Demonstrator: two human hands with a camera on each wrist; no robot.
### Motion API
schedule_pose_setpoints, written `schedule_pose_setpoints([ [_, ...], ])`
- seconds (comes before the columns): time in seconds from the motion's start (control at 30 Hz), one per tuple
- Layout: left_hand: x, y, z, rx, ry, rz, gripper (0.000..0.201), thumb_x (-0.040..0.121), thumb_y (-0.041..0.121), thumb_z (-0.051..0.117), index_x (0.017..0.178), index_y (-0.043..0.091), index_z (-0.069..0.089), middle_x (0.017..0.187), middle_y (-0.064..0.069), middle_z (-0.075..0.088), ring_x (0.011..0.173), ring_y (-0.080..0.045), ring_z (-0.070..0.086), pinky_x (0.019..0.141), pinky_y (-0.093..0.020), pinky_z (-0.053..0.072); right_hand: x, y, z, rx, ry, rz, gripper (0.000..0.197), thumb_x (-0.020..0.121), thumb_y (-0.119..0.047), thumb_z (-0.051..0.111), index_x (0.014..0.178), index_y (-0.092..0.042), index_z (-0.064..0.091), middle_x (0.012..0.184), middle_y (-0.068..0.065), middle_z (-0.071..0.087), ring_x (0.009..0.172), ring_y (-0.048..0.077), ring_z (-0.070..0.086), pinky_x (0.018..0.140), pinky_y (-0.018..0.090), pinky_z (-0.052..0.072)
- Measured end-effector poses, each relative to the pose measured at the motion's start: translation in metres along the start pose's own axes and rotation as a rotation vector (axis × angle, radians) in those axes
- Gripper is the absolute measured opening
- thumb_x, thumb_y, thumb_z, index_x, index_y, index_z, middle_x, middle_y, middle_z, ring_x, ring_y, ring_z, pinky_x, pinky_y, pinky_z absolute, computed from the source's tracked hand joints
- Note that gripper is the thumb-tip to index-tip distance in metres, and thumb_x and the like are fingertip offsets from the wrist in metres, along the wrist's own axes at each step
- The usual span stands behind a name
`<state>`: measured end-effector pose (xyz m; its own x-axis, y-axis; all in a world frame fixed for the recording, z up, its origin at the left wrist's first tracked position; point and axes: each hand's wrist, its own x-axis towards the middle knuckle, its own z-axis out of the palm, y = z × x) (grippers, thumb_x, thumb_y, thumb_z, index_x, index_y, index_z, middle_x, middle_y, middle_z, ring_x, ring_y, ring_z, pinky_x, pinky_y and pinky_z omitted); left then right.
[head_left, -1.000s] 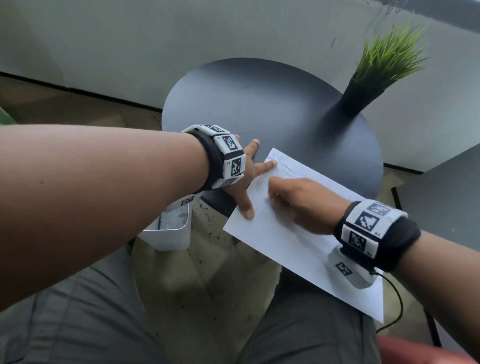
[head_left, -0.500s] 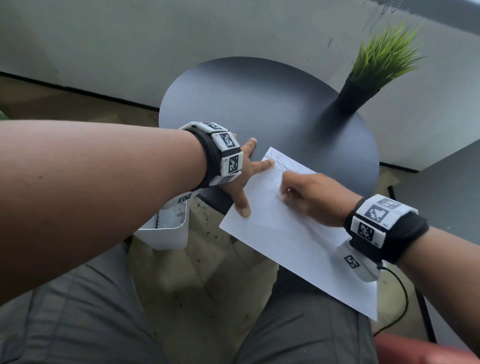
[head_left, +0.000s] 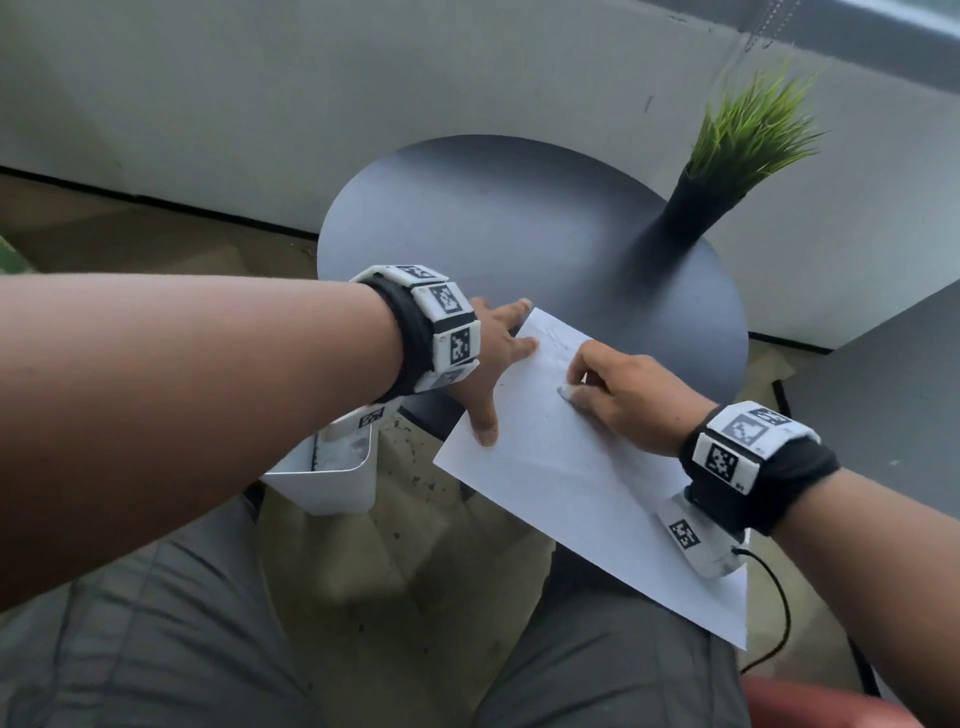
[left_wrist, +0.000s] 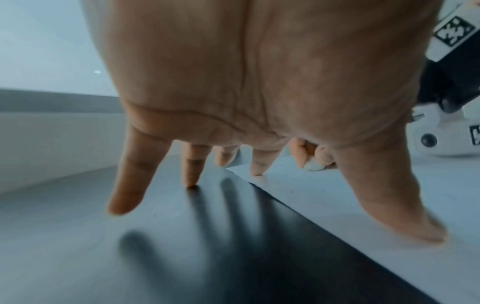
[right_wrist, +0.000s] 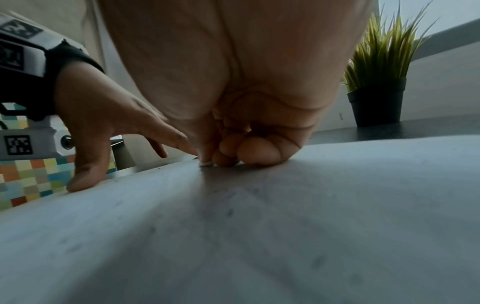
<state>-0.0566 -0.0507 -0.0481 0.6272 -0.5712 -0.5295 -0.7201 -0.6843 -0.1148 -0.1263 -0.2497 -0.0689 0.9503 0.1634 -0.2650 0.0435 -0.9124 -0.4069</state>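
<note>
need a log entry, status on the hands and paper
Left hand spread, thumb and forefinger pressing paper. Right hand pinches white eraser on it. Potted plant stands apart.

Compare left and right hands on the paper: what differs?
The left hand is spread, holding nothing; the right hand is curled, pinching a small white eraser. The left hand straddles the paper edge, some fingers on the table; the right hand is over the paper only. Both touch the paper.
</note>
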Motion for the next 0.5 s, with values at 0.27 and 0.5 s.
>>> schedule_pose_setpoints([
  [0.27, -0.007, 0.007, 0.014, 0.017, 0.07, 0.037, 0.139, 0.058, 0.091, 0.061, 0.16, 0.018, -0.002, 0.167, 0.008, -0.007, 0.148, -0.033, 0.012, 0.103, -0.048, 0.04, -0.016, -0.028, 0.013, -0.221, 0.01, -0.275, 0.015, 0.095, -0.032, 0.049, 0.096, -0.017, 0.046, 0.082, 0.004, 0.059, 0.076, 0.029, 0.051, 0.07, 0.038, 0.045],
  [0.5, -0.007, 0.008, 0.009, 0.036, 0.05, 0.036, 0.137, 0.06, 0.089, 0.063, 0.159, 0.019, -0.001, 0.166, 0.007, -0.007, 0.145, -0.034, 0.017, 0.097, -0.048, 0.042, 0.006, -0.024, -0.009, -0.249, -0.054, -0.203, 0.011, 0.094, -0.028, 0.05, 0.091, -0.02, 0.044, 0.079, -0.001, 0.052, 0.076, 0.028, 0.049, 0.067, 0.037, 0.045],
])
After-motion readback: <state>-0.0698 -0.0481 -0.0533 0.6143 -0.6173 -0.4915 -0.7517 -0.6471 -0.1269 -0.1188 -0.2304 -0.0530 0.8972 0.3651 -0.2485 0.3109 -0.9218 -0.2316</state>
